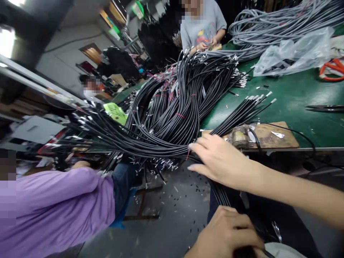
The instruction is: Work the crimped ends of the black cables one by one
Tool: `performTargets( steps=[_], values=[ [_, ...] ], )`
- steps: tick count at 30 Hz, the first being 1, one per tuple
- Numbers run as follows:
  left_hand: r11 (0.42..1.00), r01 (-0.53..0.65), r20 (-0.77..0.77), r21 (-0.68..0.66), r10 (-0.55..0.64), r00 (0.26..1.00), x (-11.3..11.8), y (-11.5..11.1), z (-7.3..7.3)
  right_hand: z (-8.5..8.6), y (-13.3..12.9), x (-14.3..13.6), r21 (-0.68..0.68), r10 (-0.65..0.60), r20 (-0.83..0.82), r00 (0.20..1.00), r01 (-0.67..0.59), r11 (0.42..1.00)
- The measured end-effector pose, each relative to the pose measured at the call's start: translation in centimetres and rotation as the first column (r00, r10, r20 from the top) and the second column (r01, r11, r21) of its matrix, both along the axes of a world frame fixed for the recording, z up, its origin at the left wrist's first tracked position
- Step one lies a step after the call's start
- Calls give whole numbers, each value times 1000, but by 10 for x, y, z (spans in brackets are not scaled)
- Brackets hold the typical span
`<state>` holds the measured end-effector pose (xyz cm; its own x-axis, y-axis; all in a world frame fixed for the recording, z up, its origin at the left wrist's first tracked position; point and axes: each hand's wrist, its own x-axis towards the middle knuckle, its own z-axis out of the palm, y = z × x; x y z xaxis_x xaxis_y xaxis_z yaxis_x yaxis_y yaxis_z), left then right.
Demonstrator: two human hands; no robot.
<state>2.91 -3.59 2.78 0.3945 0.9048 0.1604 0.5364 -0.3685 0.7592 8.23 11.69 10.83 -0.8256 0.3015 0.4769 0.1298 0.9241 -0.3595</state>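
Right hand (219, 161) is laid at the near end of the long black cable bundle (150, 145), fingers bent over it, thumb parted from them, cables running through the gap; firmness of grip can't be told. A red tie (188, 154) is seen just beside its fingertips. Left hand (228, 231) is lower, at the bottom edge, fingers curled; contents are hidden, so pinch or no pinch can't be told. Black strands (220, 193) are seen between the two hands, over dark-clad legs (282, 222). Bundle is stretched leftward from the right hand past the table edge, white-tipped ends fanned out. Beyond the right hand, a wooden board (279, 134) with a metal fixture (240, 138) is set at the table edge; short white-tipped cables (239, 113) are angled up just beside it. Big looped cable heap (185, 96) is piled behind the bundle on the green table (311, 93), bound in places with red ties. Pliers (326, 108), orange-handled scissors (331, 70), a clear plastic bag (295, 53) and grey cable coils (268, 30) are spread to the right. A person in grey (204, 27) is seen across the table, a person in purple (70, 208) at left. Black scraps (195, 211) are scattered on the floor.
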Motion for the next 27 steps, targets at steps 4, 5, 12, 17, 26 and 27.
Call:
performTargets(
  steps=[4,5,12,17,26,27],
  values=[
    [992,90,-385,84,-51,921,8,-10,-9,-8,2,-83,198,15,205,979,-56,979],
    [992,106,-484,75,-57,873,7,-12,-14,-13,3,-94,177,31,221,975,-71,982],
    [983,21,-776,-183,-157,611,-60,-33,13,0,32,-103,54,-35,26,999,34,998],
    [962,-14,-651,-271,-173,739,-87,-27,49,2,62,-93,15,-133,230,964,133,991],
    [933,282,-232,222,-230,945,-40,22,30,-14,43,0,140,-135,-18,991,136,981],
    [934,230,-159,272,-192,968,-38,24,28,-19,32,17,81,-136,-164,977,151,985]
  ],
)
